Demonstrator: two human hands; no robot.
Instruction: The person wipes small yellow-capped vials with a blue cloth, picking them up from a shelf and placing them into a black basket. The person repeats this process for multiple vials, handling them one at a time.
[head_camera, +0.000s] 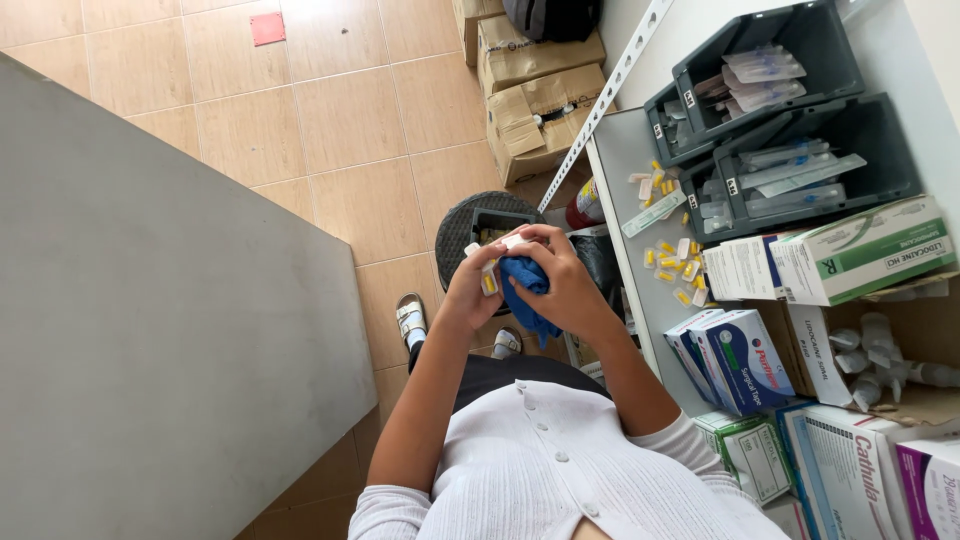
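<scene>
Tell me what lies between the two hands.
In the head view, a crumpled blue cloth or glove sits between the left hand and the right hand; the left hand also holds a small white and yellow piece.

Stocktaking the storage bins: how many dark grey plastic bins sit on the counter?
2: the upper bin by the wall, and the lower bin just below it. Others may lie out of view.

Bright, even daylight, soft shadows, sharp focus, slight wide-angle edge distortion.
</scene>
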